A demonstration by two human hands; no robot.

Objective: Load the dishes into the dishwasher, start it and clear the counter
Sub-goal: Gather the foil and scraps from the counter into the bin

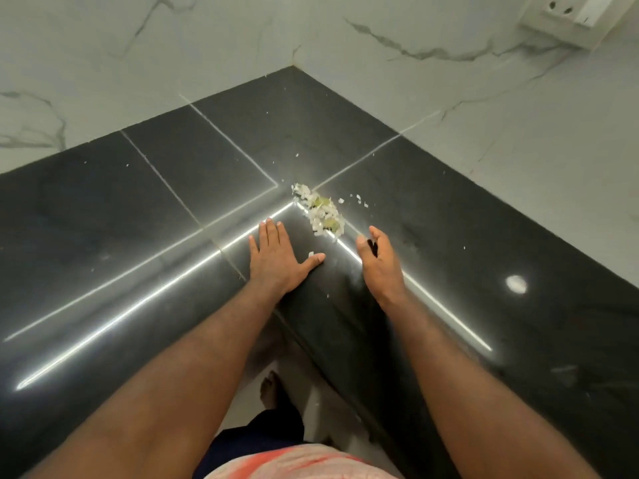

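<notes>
**Work Area Status**

White-green food scraps (323, 212) are lying piled on the glossy black stone counter (138, 202). The left hand (278, 261) is resting flat, fingers straight, at 7 o'clock; the right hand (380, 262) is standing edge-on, fingers extended, empty, at 4 o'clock.

Dim, slightly greenish indoor light from above reflects as long bright white streaks on the glossy dark counter (138, 209), with a round glare spot (516, 284) at right, only faint shadows, overall softness, and wide-angle bending of the marble wall (103, 63) near the edges
</notes>
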